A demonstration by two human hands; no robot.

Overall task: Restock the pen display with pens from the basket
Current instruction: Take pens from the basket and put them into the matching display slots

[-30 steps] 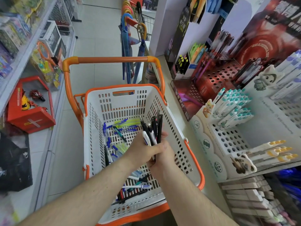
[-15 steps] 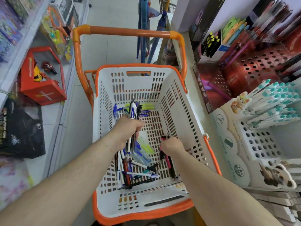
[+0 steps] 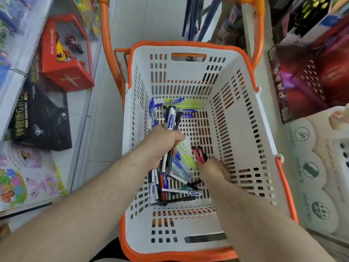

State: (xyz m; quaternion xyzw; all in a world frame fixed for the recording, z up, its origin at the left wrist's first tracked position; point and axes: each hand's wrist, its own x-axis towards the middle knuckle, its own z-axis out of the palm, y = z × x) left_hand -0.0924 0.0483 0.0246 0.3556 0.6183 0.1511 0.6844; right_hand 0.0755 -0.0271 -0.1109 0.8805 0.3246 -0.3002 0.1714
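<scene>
Here, pens in both hands.

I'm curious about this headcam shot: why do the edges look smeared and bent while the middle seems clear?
Head view: the pens gripped in the left hand and the basket floor are fairly sharp; the right hand is slightly smeared; the red display and shelf boxes at the sides are motion-blurred; the wide lens bows the basket rim and handle; lighting is even, without harsh glare.

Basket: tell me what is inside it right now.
The basket holds loose pens on its floor. The left hand holds a bundle of pens above them; the right hand reaches red pens. Pens beneath both hands are hidden.
</scene>
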